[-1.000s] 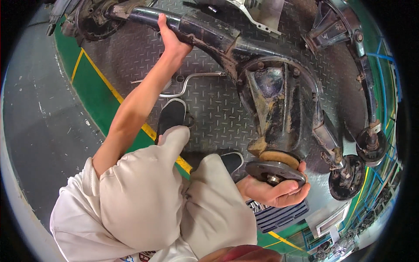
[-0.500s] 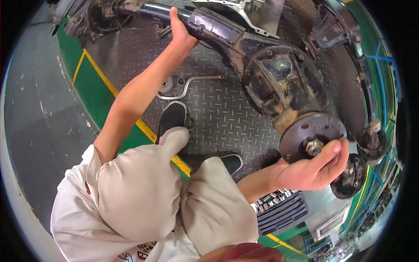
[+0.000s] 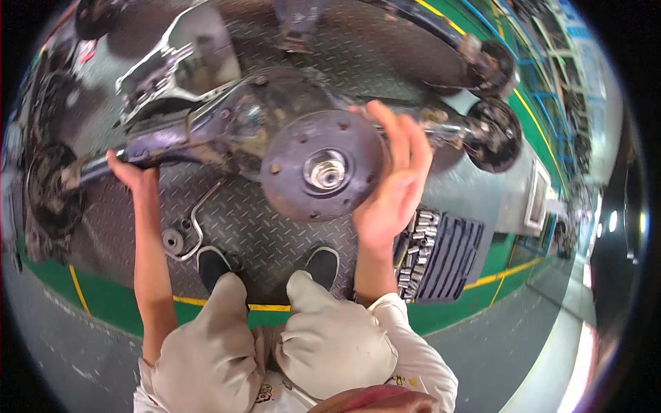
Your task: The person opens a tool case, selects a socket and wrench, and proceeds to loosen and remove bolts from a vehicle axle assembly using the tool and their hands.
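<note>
Head view, left hand (image 3: 134,173): fingers gripped axle tube (image 3: 96,166).
Right hand (image 3: 396,196): fingers at flange (image 3: 296,180), grip unclear.
Nut (image 3: 328,175): was on; sockets (image 3: 417,253) untouched.

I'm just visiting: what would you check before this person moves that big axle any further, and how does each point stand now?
1. Left hand on the axle tube: ok, thumb against it.
2. Right hand firmly gripping the round flange: cannot tell; it is at the right edge, but blurred.
3. Floor by the left shoe clear: not ok; a bent metal bar lies right beside it.
4. Support beneath the axle housing: cannot tell, hidden.
5. Sockets visible: ok, beside the right forearm.
</note>
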The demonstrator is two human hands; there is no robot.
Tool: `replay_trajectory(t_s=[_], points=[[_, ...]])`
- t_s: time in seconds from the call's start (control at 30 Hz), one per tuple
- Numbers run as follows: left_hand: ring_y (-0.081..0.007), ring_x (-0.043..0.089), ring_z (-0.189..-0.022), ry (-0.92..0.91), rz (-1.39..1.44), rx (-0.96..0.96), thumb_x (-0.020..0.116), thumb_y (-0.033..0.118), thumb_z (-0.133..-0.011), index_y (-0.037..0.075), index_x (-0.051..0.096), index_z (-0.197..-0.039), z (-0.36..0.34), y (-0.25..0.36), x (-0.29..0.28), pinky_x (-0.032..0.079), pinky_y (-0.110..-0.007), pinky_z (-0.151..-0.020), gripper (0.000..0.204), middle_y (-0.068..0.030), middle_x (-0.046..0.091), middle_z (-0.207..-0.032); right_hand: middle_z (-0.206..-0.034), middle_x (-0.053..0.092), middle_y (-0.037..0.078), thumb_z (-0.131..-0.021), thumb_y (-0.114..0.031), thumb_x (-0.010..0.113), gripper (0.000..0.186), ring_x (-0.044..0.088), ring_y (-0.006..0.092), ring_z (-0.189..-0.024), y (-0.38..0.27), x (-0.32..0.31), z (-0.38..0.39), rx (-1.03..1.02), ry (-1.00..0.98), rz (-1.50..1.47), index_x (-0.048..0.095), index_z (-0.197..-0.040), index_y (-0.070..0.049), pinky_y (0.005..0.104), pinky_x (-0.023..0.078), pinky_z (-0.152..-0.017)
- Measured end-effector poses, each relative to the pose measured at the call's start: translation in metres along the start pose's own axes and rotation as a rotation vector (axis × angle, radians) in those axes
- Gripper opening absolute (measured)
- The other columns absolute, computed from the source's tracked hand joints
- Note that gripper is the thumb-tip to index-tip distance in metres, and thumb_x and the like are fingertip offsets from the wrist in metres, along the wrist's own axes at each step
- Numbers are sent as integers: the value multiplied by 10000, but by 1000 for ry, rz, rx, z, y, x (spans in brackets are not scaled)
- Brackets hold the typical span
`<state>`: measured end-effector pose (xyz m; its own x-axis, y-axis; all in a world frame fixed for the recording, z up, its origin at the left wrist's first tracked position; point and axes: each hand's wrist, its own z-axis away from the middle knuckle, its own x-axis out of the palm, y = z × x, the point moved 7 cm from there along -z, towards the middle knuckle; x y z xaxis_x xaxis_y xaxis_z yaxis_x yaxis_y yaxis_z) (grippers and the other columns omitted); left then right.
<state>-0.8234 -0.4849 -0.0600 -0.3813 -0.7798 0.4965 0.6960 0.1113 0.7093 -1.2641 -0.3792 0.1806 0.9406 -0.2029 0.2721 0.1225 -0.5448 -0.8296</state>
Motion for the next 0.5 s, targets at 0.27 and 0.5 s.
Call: replay_trajectory(t_s=[0.27,0.5], points=[[-276,648,-1018,-27,21,-75,598,538,-930,93,604,-1180,-2,-9,-4,540,-453,-933,510,-79,658,-1148,-1355,546,107,-990,-370,589,454,526,235,-1214,84,-349,-12,320,1030,242,535,-1361,-114,445,382,-1076],[-266,637,-1033,2,-40,-57,612,567,-907,94,568,-1236,-9,-12,-13,535,-439,-941,579,-72,642,-1160,-1149,582,80,-895,-743,499,731,520,269,-1067,153,-398,22,544,1058,-221,598,-1227,-99,493,439,-970]])
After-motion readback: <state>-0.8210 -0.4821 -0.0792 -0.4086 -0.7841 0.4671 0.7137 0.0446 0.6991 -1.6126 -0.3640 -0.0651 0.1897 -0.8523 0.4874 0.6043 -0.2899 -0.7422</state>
